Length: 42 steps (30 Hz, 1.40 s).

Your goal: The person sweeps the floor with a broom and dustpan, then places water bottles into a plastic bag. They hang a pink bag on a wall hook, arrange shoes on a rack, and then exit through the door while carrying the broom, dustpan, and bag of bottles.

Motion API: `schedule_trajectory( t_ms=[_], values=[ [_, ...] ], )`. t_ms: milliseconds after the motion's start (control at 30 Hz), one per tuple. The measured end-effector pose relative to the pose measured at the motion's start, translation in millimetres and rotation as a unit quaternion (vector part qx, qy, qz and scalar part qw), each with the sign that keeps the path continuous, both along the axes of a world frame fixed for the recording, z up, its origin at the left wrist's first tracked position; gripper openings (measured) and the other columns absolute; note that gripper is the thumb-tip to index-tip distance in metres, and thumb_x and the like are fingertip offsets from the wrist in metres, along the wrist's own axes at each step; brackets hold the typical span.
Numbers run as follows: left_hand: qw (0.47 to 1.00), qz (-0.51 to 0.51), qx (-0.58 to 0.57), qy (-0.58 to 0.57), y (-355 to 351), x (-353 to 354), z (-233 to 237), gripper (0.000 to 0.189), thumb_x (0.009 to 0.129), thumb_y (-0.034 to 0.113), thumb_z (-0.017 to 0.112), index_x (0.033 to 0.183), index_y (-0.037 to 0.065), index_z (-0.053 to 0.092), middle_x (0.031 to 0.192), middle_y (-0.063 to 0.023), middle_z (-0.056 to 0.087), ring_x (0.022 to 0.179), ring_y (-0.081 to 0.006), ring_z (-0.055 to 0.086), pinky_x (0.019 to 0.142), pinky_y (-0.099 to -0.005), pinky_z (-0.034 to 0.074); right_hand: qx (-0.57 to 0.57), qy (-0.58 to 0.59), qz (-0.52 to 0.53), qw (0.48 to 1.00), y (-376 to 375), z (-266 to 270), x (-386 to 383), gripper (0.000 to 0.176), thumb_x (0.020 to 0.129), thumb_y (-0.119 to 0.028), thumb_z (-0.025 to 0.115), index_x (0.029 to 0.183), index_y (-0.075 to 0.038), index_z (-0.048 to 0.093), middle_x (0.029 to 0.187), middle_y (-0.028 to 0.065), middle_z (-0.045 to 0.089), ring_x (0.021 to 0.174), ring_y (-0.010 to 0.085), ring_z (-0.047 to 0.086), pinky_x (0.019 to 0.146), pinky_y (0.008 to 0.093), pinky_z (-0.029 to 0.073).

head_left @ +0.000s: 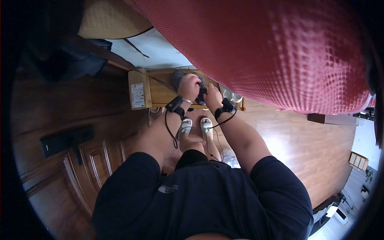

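Note:
My left hand (pixel 189 87) is closed, its fingers curled on a dark, shoe-like item (pixel 202 95) over the wooden bench. On the other side of that item, my right hand (pixel 213 98) grips it with the fingers bent round its edge. Small details of the item are hidden by the hands. A grey, soft-looking thing (pixel 176 78), perhaps another shoe, lies just behind my left hand. Both wrists wear black straps with cables.
The wooden bench (pixel 160 90) carries a cardboard box (pixel 139 91) at its left end. White round objects (pixel 234 97) sit at its right. A red textured cloth (pixel 256 52) hangs close overhead. A brown panelled door (pixel 92 168) stands left; my sandalled feet (pixel 206 125) are below.

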State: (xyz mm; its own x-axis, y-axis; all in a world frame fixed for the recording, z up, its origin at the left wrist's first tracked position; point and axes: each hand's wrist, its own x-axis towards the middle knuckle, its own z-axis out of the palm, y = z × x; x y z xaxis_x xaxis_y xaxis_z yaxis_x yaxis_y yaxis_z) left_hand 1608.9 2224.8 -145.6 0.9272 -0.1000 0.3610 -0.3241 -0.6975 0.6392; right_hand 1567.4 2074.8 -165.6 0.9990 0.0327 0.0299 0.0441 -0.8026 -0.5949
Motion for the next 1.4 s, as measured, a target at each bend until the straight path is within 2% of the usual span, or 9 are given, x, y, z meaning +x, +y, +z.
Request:
schedule_trajectory(
  t_ms=[67,133,167,400,767,933,1100,1233,1400],
  values=[
    [0.993,0.105,0.012,-0.059,9,-12,-14,0.027,0.074,0.012,0.066,0.100,0.010,0.069,0.099,-0.0099,0.068,0.102,-0.0339,0.062,0.091,-0.0467,0.048,-0.023,0.070,-0.016,0.997,3,-19,18,0.037,0.082,-0.017,0.075,0.113,-0.004,0.059,0.089,0.0218,0.069,0.090,0.0435,0.068,0.081,0.0506,0.055],
    [0.883,0.436,0.147,0.097,4,-33,-28,0.047,0.074,0.017,0.069,0.120,0.011,0.061,0.099,-0.0151,0.067,0.102,-0.0348,0.061,0.094,-0.0455,0.047,-0.045,0.180,0.013,0.982,2,-15,24,0.030,0.082,-0.020,0.073,0.107,-0.006,0.064,0.094,0.0234,0.071,0.093,0.0441,0.068,0.082,0.0517,0.055],
    [0.902,0.387,0.179,0.074,16,-41,-68,0.066,0.077,0.022,0.069,0.139,0.009,0.051,0.102,-0.0213,0.068,0.100,-0.0377,0.064,0.093,-0.0478,0.049,-0.039,0.162,-0.002,0.986,2,-20,21,0.024,0.083,-0.021,0.071,0.103,-0.007,0.067,0.096,0.0238,0.071,0.095,0.0442,0.068,0.082,0.0524,0.055],
    [0.922,0.165,0.110,0.334,48,-42,-93,0.071,0.085,0.020,0.063,0.152,0.011,0.041,0.113,-0.0253,0.067,0.099,-0.0431,0.066,0.087,-0.0513,0.054,-0.011,0.114,-0.091,0.989,-5,-30,0,0.022,0.082,-0.018,0.067,0.096,-0.002,0.063,0.091,0.0270,0.069,0.090,0.0459,0.067,0.081,0.0540,0.054],
    [0.955,0.059,0.113,0.268,34,-40,-72,0.063,0.088,0.026,0.064,0.147,0.013,0.048,0.112,-0.0210,0.067,0.099,-0.0401,0.067,0.084,-0.0497,0.056,-0.059,0.133,-0.081,0.986,-19,-36,-9,0.037,0.085,-0.024,0.071,0.113,-0.001,0.065,0.098,0.0255,0.070,0.097,0.0445,0.066,0.085,0.0510,0.054],
    [0.953,0.174,0.009,0.248,84,-16,-119,0.069,0.088,0.034,0.066,0.149,0.009,0.045,0.139,-0.0233,0.055,0.123,-0.0380,0.056,0.103,-0.0464,0.047,-0.042,0.043,-0.067,0.996,-30,-25,-37,0.039,0.086,-0.022,0.072,0.117,0.000,0.065,0.102,0.0221,0.070,0.091,0.0432,0.068,0.085,0.0475,0.054],
    [0.861,0.315,0.211,0.339,112,5,-108,0.085,0.084,0.038,0.068,0.152,-0.003,0.036,0.166,-0.0230,0.012,0.151,-0.0376,0.020,0.124,-0.0459,0.021,0.116,0.103,-0.019,0.988,-53,12,-102,0.041,0.085,-0.011,0.069,0.124,-0.003,0.063,0.112,0.0200,0.067,0.095,0.0374,0.067,0.080,0.0432,0.055],
    [0.862,0.278,0.213,0.366,123,8,-108,0.088,0.085,0.035,0.066,0.153,-0.006,0.030,0.165,-0.0248,0.014,0.153,-0.0373,0.019,0.124,-0.0447,0.020,0.110,0.137,-0.051,0.983,-76,31,-144,0.038,0.085,-0.008,0.069,0.122,-0.004,0.064,0.109,0.0164,0.068,0.072,0.0270,0.069,0.068,0.0378,0.056],
    [0.922,0.064,0.215,0.315,125,-13,-67,0.059,0.082,0.026,0.063,0.133,-0.004,0.057,0.144,-0.0217,0.051,0.139,-0.0415,0.042,0.116,-0.0473,0.036,0.117,0.131,-0.081,0.981,-93,25,-192,0.037,0.086,-0.005,0.068,0.122,-0.003,0.064,0.109,0.0151,0.068,0.065,0.0215,0.068,0.062,0.0350,0.056]
  ],
)
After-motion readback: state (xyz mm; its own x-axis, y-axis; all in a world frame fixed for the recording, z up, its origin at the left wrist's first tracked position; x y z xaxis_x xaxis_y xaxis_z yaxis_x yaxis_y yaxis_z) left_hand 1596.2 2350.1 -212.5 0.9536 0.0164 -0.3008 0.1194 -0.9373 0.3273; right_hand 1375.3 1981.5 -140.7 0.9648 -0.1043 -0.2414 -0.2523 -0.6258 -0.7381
